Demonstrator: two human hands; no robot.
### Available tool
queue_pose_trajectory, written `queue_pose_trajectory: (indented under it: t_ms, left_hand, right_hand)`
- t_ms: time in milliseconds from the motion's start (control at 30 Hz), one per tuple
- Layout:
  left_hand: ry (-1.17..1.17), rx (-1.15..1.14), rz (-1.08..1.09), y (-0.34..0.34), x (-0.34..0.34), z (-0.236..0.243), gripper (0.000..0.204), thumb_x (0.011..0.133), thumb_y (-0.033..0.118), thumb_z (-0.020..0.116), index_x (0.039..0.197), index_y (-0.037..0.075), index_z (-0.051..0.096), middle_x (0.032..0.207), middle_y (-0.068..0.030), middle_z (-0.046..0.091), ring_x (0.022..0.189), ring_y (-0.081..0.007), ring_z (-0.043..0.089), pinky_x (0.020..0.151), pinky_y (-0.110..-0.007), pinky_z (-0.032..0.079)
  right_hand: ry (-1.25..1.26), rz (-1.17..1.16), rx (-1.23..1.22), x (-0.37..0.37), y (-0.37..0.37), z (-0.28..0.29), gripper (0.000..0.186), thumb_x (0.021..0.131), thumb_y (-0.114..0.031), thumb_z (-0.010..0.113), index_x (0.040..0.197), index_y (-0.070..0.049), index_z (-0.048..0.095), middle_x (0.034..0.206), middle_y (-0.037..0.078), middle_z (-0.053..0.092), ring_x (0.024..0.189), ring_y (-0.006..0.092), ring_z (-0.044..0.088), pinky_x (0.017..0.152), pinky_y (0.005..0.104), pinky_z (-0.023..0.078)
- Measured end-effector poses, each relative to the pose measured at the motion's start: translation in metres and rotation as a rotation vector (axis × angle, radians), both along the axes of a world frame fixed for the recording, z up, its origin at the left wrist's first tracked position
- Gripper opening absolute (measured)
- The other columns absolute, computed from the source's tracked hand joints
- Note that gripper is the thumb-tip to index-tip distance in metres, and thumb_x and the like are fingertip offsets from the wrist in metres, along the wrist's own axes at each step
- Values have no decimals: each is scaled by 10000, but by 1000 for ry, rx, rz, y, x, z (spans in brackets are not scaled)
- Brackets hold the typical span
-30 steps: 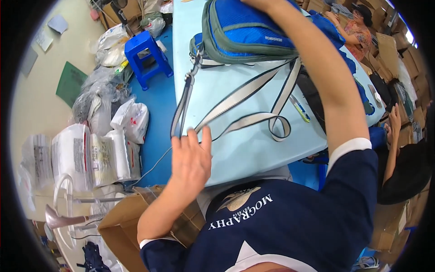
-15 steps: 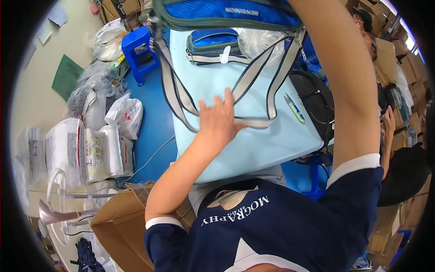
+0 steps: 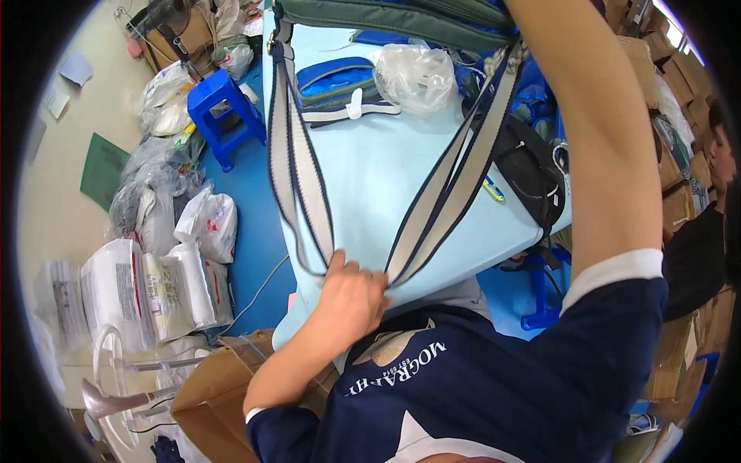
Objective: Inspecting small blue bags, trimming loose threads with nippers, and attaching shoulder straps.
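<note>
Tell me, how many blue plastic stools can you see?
1 for certain: a blue stool on the floor left of the light blue table. A blue frame under the table's right edge may be another, mostly hidden.

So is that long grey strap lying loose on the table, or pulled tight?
Pulled tight. The strap runs in straight lines from the raised bag down to the left hand, which grips its bottom loop at the table edge.

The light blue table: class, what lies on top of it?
On the light blue table lie a small blue pouch, a crumpled clear plastic bag and a black bag. The lifted bag hides its far end.
</note>
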State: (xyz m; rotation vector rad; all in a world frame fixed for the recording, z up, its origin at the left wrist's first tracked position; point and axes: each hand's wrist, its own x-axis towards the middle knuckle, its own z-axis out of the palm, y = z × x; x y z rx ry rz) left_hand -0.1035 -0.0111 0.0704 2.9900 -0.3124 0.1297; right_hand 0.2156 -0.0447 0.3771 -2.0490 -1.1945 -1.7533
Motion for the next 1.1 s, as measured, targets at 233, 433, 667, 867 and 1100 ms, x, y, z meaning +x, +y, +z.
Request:
queue_pose_trajectory:
  t_ms: [233,433,667,867,1100]
  left_hand:
    - [327,-92,54,22,-35,2,285,652,240,727,790,39,579,610,-96,589,629,-313,597,679,-391,468]
    - [207,-246,4,9,-56,-12,308,665,248,738,798,32,564,758,-124,587,754,-302,590,702,-383,435]
    - [85,-80,114,14,-39,-21,251,688,189,706,807,31,553,713,-102,547,714,-294,560,687,-386,419]
    - [-100,-245,97,3,-14,-15,392,724,269,716,972,1,572,906,-148,605,862,-317,579,762,-386,448]
    - [-20,-610,301,-15,83,-35,399,778,237,679,1021,-51,549,949,-217,601,890,-370,587,761,-424,481]
  right_hand:
    - [219,-11,-238,31,39,-112,229,783,-195,503,803,-63,689,869,188,665,845,314,656,749,442,511]
    - [757,-20,-199,50,71,-238,335,854,-368,564,957,-58,641,893,167,644,847,341,626,728,468,499]
    - [1050,388,-214,-21,3,-310,220,828,-286,596,926,-98,653,945,130,628,904,319,588,777,410,457]
    - [1346,430,31,-65,-122,-342,167,811,-195,596,880,-59,661,841,118,646,779,290,614,694,359,475]
    - [983,197,322,-76,-169,-388,184,783,-100,628,942,-9,638,802,124,631,740,280,608,695,331,475]
